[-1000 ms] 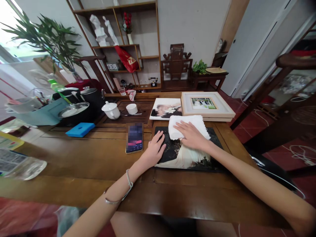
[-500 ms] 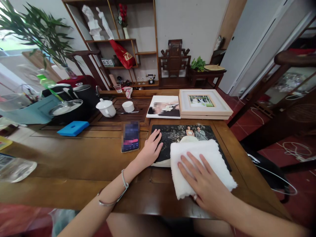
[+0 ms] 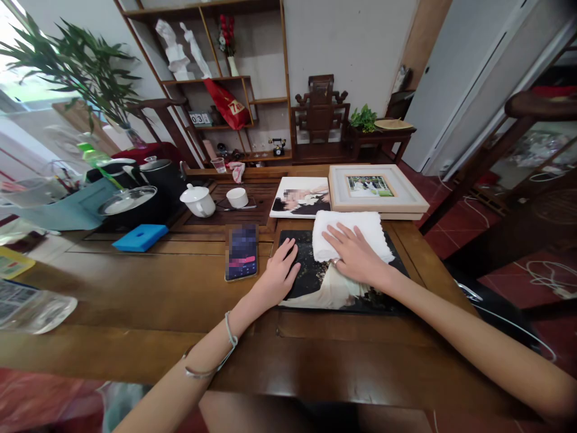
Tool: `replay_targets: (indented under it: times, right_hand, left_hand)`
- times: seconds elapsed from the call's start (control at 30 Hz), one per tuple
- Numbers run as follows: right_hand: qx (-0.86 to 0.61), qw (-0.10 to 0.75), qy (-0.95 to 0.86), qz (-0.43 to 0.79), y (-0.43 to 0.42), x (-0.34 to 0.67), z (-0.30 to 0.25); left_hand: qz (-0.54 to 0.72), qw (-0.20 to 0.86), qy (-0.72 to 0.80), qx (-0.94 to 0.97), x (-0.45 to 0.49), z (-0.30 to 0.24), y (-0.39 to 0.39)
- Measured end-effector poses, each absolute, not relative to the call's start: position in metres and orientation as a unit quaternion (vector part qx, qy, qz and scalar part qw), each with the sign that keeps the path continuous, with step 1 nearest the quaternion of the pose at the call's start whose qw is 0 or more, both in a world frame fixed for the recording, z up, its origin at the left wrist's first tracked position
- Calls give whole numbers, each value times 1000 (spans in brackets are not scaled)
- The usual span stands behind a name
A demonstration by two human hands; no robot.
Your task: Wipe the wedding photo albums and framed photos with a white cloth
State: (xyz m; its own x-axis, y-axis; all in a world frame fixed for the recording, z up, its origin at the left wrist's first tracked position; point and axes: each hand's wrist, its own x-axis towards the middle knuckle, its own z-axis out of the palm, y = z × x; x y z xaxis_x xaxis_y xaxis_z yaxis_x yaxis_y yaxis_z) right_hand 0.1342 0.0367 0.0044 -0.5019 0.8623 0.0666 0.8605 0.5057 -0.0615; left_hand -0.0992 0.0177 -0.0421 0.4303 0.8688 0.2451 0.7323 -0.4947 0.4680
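A dark photo panel (image 3: 315,282) showing a figure in a white dress lies flat on the wooden table (image 3: 148,288). My right hand (image 3: 356,255) lies flat, fingers spread, on a folded white cloth (image 3: 349,231) that covers the panel's far part. My left hand (image 3: 279,276) rests open on the panel's left edge, fingers stretched out and pressing it down. A bangle hangs on my left wrist. A phone (image 3: 241,251) lies just left of that hand.
Beyond the panel lie a smaller photo print (image 3: 301,197) and a pale framed picture (image 3: 376,189). A white teapot (image 3: 198,201), a cup (image 3: 237,197), a blue block (image 3: 140,237) and dark pots (image 3: 135,201) stand at the left. Shelves and a chair line the wall.
My right hand has pushed the white cloth from the panel's near edge back to its far part. My left hand has stayed on the panel's left edge.
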Motion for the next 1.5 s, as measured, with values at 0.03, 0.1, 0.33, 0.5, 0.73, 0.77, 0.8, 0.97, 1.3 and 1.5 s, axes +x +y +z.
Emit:
replay_targets:
  times: [0.03, 0.1, 0.33, 0.5, 0.73, 0.77, 0.8, 0.97, 1.3, 1.5]
  right_hand:
    - [-498, 42, -866, 12, 29, 134, 4]
    - [-494, 33, -869, 6, 1, 133, 2]
    - [-401, 54, -914, -44, -113, 141, -13]
    - [-402, 28, -915, -9, -93, 143, -5]
    - [-481, 12, -877, 7, 7, 139, 5]
    - [-488, 13, -873, 7, 19, 139, 5]
    - [-492, 14, -870, 8, 28, 139, 5]
    - [-495, 9, -869, 2, 20, 144, 6]
    - [-389, 42, -918, -58, -118, 159, -3]
    - [-422, 30, -906, -20, -57, 162, 0]
  left_hand:
    - [234, 148, 480, 832, -99, -42, 18]
    - [235, 151, 482, 831, -99, -42, 17]
    - [220, 170, 491, 825, -98, -38, 16]
    - [223, 166, 489, 827, -98, -37, 15]
    - [218, 159, 492, 828, -97, -38, 16]
    - [218, 158, 491, 828, -97, -37, 16]
    - [217, 157, 491, 829, -97, -37, 16]
    - [204, 161, 498, 828, -95, -35, 15]
    - [211, 162, 497, 826, -95, -35, 14]
    - [216, 161, 494, 827, -96, -37, 14]
